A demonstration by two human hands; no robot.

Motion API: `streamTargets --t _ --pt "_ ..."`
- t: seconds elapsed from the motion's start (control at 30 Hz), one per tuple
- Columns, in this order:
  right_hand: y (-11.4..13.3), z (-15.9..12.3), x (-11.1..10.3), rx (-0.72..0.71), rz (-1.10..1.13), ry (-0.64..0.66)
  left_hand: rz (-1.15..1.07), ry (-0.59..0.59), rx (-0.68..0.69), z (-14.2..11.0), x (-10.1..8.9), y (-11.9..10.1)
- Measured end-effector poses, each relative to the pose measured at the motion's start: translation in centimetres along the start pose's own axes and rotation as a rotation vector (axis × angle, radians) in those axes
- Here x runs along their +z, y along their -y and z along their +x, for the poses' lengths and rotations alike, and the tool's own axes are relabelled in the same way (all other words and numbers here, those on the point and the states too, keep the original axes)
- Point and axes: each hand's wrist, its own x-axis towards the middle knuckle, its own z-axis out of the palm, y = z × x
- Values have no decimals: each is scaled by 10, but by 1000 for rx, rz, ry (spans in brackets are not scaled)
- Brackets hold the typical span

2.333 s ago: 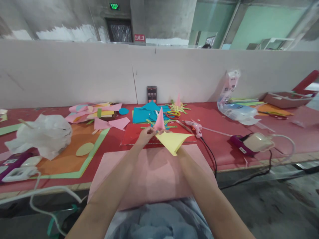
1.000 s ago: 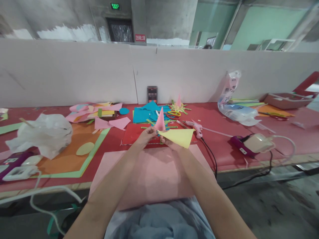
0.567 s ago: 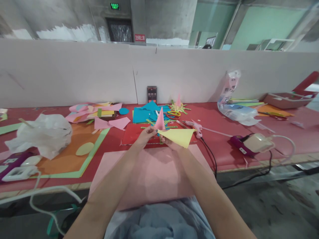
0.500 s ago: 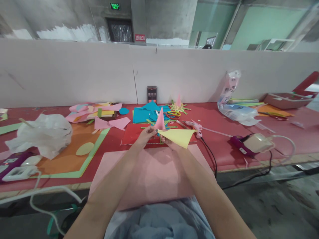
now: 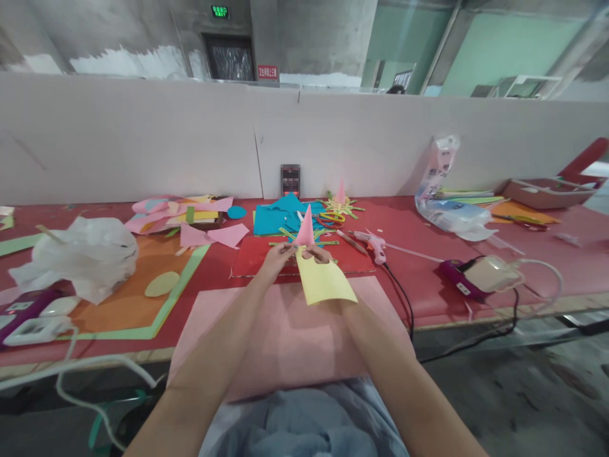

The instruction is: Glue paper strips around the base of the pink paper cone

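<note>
Both hands meet over the red board (image 5: 247, 259), holding a piece of yellow paper (image 5: 326, 283). My left hand (image 5: 280, 255) pinches its upper left corner. My right hand (image 5: 318, 254) curls closed over the paper's top edge, its fingertips close to the left ones. The sheet hangs toward me, slightly curved, over my right wrist. Just beyond the fingers stands a pink paper cone (image 5: 306, 227) with green strips spread around its base. A similar pink cone (image 5: 341, 193) stands farther back. Pink paper (image 5: 285, 343) lies under my forearms.
A pink glue gun (image 5: 377, 246) lies right of the board, its black cord running off the front edge. Yellow-handled scissors (image 5: 332, 219) rest by blue sheets (image 5: 266, 219). Left are paper scraps (image 5: 214, 236) and a white plastic bag (image 5: 88, 257); right, a purple power strip (image 5: 459, 279).
The yellow paper has swung from pointing right to hanging down toward me. My right hand has turned and now shows above the paper's edge. My left hand stays nearly in place.
</note>
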Motion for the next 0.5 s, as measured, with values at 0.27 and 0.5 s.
streamTargets --t 0.27,0.5 --pt "21 -13 17 -42 -127 -87 46 25 -1 -2 0 0" --pt "57 -39 31 0 -423 -336 103 61 25 -3 1 -2"
